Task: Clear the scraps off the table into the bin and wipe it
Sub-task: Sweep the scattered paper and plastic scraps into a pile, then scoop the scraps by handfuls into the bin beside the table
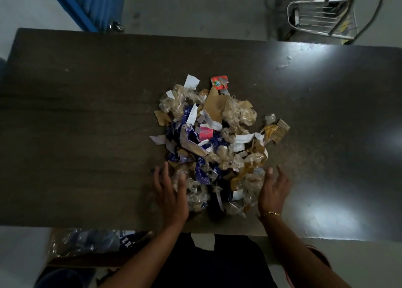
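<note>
Here, open left hand (168,192), right hand (273,192) flanking scraps (208,140), print unreadable.

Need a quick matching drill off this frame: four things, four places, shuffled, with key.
Things:
1. red scrap
2. left hand
3. right hand
4. metal rack

Places:
A. on the floor beyond the table's far edge
B. far edge of the scrap pile
C. open, at the pile's near right side, bracelet on the wrist
D. open, at the pile's near left side

Pairs: 1-B, 2-D, 3-C, 4-A
</note>
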